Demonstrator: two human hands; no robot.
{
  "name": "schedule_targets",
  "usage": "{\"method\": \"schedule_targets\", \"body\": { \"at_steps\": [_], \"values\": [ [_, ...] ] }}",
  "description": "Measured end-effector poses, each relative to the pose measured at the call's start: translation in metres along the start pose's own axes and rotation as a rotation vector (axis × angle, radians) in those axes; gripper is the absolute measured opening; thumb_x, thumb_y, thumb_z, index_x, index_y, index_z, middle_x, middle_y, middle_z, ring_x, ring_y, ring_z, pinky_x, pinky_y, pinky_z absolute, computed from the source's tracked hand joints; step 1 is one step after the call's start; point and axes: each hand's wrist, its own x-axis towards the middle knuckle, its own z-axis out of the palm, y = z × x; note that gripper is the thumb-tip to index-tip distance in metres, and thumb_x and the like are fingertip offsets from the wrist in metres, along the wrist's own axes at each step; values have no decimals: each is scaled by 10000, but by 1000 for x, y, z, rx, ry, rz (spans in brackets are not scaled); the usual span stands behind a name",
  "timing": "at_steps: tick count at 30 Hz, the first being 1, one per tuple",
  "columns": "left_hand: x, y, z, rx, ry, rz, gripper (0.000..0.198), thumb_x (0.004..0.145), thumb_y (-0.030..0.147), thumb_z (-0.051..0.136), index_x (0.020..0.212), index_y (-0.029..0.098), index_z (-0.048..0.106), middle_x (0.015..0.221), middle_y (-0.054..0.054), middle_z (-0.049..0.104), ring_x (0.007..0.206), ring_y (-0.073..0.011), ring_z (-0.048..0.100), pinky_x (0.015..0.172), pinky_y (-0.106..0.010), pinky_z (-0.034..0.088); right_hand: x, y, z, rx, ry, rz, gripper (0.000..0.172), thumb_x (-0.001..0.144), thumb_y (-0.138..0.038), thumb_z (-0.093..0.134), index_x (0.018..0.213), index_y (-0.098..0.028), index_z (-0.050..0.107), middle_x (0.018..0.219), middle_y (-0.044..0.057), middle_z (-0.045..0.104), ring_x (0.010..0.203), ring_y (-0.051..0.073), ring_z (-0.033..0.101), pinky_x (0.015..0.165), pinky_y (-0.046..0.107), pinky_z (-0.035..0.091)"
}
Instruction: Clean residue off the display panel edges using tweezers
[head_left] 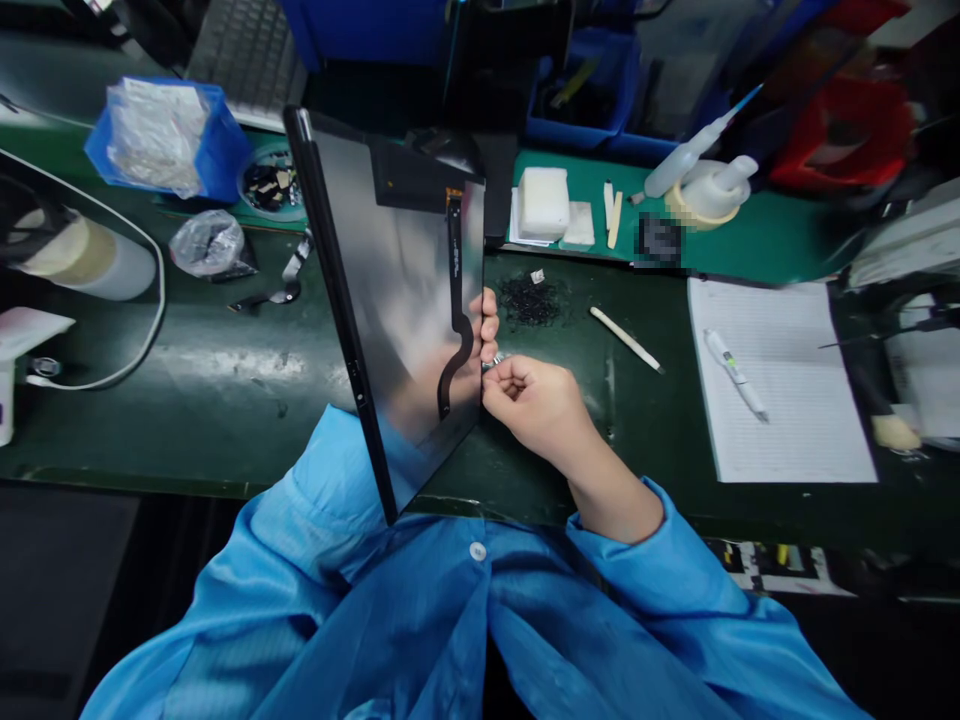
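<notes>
A thin display panel (405,300) stands tilted on edge before me, its shiny metallic back toward the right. A black flex cable (455,270) runs down that back, which also carries a blurred reflection of a hand. Most of my left hand (489,325) is hidden behind the panel; its curled fingers show around the right edge, gripping it. My right hand (536,400) is closed in a pinch at the same edge, just below those fingers. A small shiny bit shows at its fingertips, too little to name.
Black scraps (534,300) and a whitish stick (626,340) lie on the dark green bench. Lined paper (795,400) with a pen (735,375) is at right. Behind are a white block (544,200) and dispensing bottle (712,190); at left, a blue bin (221,140) and plastic bag (210,243).
</notes>
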Motion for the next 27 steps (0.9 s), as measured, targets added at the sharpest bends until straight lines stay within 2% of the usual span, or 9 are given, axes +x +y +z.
{"method": "schedule_targets", "body": {
  "at_steps": [4, 8, 10, 12, 17, 19, 23, 27],
  "values": [
    [9, -7, -17, -39, -128, 47, 232, 947, 327, 291, 895, 180, 462, 684, -13, 454, 504, -102, 450, 528, -223, 339, -1, -3, -1, -6, 2, 17, 18, 725, -204, 609, 719, -213, 624, 655, -12, 658, 566, 130, 581, 572, 263, 449],
    [12, -10, -30, -85, -178, 41, 178, 905, 315, 345, 949, 198, 471, 735, -14, 476, 523, -90, 438, 520, -205, 333, 0, -8, -5, 69, -7, 37, 21, 709, -203, 601, 710, -210, 621, 634, -16, 636, 549, 121, 546, 555, 255, 433],
    [7, -10, -28, -109, -194, 50, 201, 892, 331, 360, 959, 190, 485, 744, -20, 478, 542, -91, 456, 511, -199, 346, 1, -10, -7, 134, -28, 46, 18, 703, -208, 597, 703, -208, 615, 624, -17, 625, 540, 115, 528, 537, 249, 417],
    [-1, -9, -22, -161, -198, 118, 257, 899, 372, 351, 963, 173, 501, 766, -31, 479, 580, -91, 480, 509, -191, 370, 2, -11, -9, 183, -45, 49, 22, 704, -220, 596, 698, -205, 611, 622, -15, 618, 536, 111, 513, 525, 245, 403],
    [-14, -4, -4, -210, -111, 205, 419, 960, 431, 218, 919, 143, 519, 725, -35, 426, 571, -82, 425, 487, -181, 364, 3, -14, -11, 224, -67, 36, 59, 725, -252, 603, 705, -197, 613, 604, -21, 586, 519, 99, 468, 514, 243, 382],
    [-15, 0, 1, -210, -73, 167, 537, 980, 495, 121, 898, 143, 519, 697, -35, 415, 546, -83, 400, 472, -188, 341, 4, -14, -12, 235, -75, 24, 59, 729, -250, 604, 704, -196, 608, 607, -19, 589, 523, 98, 467, 515, 241, 380],
    [-16, 8, 4, -187, -14, -10, 687, 960, 601, -30, 843, 153, 477, 644, -25, 388, 498, -86, 348, 448, -211, 258, 3, -13, -14, 235, -88, 16, 52, 740, -238, 612, 712, -194, 611, 637, -6, 623, 540, 100, 485, 528, 242, 393],
    [-14, 11, -6, -169, -146, -46, 671, 964, 614, 1, 885, 169, 496, 670, -17, 415, 504, -97, 360, 442, -232, 200, 3, -13, -16, 269, -93, 32, 71, 764, -252, 614, 724, -194, 621, 639, 2, 636, 542, 108, 507, 532, 248, 412]
  ]
}}
